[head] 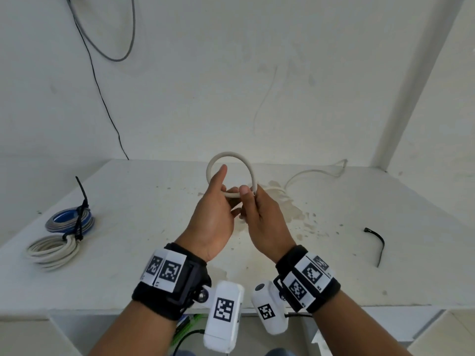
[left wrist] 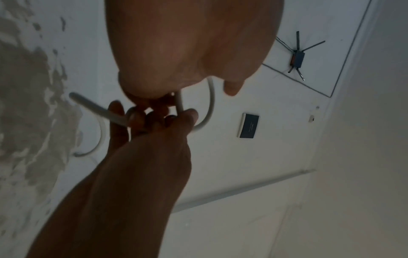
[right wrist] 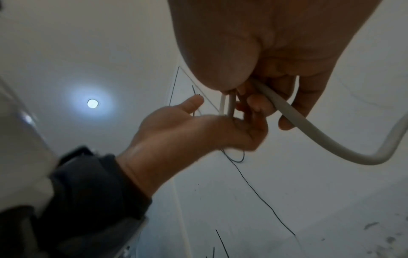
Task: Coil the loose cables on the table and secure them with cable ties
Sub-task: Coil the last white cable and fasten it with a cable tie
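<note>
A white cable [head: 231, 155] is bent into a round loop held above the white table [head: 144, 265]. My left hand [head: 226, 191] grips the bottom of the loop with curled fingers, thumb pointing up. Right beside it, my right hand [head: 247, 199] pinches the same cable where the loop crosses. The loose rest of the cable [head: 311, 172] trails away over the table to the right. In the right wrist view the cable [right wrist: 309, 134] runs out of my right palm [right wrist: 276, 52] while the left hand [right wrist: 198, 132] meets it. In the left wrist view the right hand's fingers [left wrist: 154, 118] curl round the cable [left wrist: 211, 104].
At the table's left lie a blue and grey coil [head: 69, 222] bound by a black tie and a white coil [head: 51, 250]. A loose black cable tie [head: 377, 242] lies at the right. Thin dark wires [head: 102, 98] hang down the wall behind.
</note>
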Available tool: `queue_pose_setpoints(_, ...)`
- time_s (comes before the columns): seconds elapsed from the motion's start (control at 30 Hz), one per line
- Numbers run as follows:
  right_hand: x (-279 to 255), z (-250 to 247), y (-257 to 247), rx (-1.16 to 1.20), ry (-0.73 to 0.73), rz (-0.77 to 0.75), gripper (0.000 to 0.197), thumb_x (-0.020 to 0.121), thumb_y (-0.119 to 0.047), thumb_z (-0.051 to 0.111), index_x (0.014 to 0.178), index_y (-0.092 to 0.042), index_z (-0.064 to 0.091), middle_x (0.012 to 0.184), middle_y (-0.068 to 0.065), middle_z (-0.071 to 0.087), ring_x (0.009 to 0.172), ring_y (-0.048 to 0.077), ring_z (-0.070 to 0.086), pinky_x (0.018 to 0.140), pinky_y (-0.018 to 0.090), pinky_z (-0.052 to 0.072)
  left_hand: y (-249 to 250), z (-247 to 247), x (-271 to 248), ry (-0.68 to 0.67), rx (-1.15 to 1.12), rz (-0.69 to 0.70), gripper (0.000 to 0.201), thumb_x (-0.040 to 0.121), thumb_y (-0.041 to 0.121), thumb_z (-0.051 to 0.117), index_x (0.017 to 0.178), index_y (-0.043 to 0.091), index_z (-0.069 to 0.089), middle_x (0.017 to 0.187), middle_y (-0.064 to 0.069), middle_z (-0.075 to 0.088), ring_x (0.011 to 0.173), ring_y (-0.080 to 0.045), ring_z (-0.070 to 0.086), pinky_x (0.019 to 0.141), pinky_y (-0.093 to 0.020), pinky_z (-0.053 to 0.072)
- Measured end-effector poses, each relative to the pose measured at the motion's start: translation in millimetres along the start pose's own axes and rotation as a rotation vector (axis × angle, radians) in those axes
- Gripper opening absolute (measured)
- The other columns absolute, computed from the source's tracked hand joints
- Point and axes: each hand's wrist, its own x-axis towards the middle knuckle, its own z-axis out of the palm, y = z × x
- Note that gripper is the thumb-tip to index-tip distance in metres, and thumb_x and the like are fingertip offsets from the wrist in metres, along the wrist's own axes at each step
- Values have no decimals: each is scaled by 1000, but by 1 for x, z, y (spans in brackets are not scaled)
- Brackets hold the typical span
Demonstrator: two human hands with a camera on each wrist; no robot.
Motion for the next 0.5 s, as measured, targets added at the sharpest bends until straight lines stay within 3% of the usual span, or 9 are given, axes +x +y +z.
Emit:
queue_pose_setpoints(0.07, 3, -2, 2, -33, 26, 29, 48, 107, -44, 37, 91, -4, 57, 77, 13, 66, 69, 30, 63, 69, 51, 53, 3, -4, 4, 129, 251, 15, 44, 89, 53, 62, 108, 15, 49, 103, -5, 54, 98, -21, 55, 82, -32, 43)
queue_pose_setpoints(0.1, 5, -3, 2, -38, 40, 47, 51, 106, -45, 37, 87, -1, 53, 75, 20, 63, 69, 37, 61, 69, 55, 50, 4, -7, 5, 195, 413, 82, 53, 88, 53, 64, 121, 16, 44, 113, -4, 50, 103, -19, 53, 82, -30, 43)
queue_pose_setpoints(0.17, 9, -5, 2, -31, 45, 86, 55, 106, -46, 37, 84, 2, 51, 75, 27, 61, 71, 44, 60, 70, 56, 50, 5, -15, 4, 298, 813, 379, 54, 90, 44, 66, 125, 21, 33, 123, 0, 42, 113, -18, 47, 88, -29, 42)
queue_pose_setpoints(0.23, 10, -6, -2, -39, 21, 112, 57, 106, -46, 38, 84, 4, 51, 75, 28, 60, 72, 45, 60, 69, 56, 51, 6, -26, 4, 254, 1168, 783, 42, 90, 32, 68, 120, 20, 40, 117, 6, 45, 110, -12, 44, 93, -30, 39)
queue_pose_setpoints(0.3, 10, -6, -6, -62, -29, 119, 57, 106, -46, 39, 82, 3, 51, 69, 24, 57, 66, 42, 57, 66, 52, 49, 12, -33, 7, 57, 1395, 988, 25, 91, 24, 65, 111, 19, 50, 107, 11, 52, 102, -7, 46, 92, -28, 40)
queue_pose_setpoints(0.37, 10, -8, -8, -58, -79, 112, 55, 106, -45, 39, 76, -1, 50, 63, 14, 51, 58, 31, 48, 61, 48, 46, 20, -36, 8, -163, 1562, 928, 17, 92, 24, 61, 106, 22, 52, 99, 13, 58, 95, -5, 53, 86, -25, 46)
queue_pose_setpoints(0.43, 11, -10, -9, -37, -101, 93, 54, 107, -43, 41, 74, 0, 48, 62, 9, 46, 57, 22, 42, 58, 45, 41, 23, -39, 11, -279, 1707, 791, 12, 97, 34, 52, 103, 23, 50, 85, 11, 61, 77, -6, 59, 69, -24, 48)
queue_pose_setpoints(0.5, 11, -13, -10, -13, -113, 78, 53, 106, -42, 44, 76, 1, 48, 62, 2, 44, 57, 16, 41, 57, 37, 37, 22, -42, 16, -317, 1862, 731, 37, 102, 48, 30, 94, 19, 51, 67, 8, 55, 57, -9, 53, 56, -28, 42)
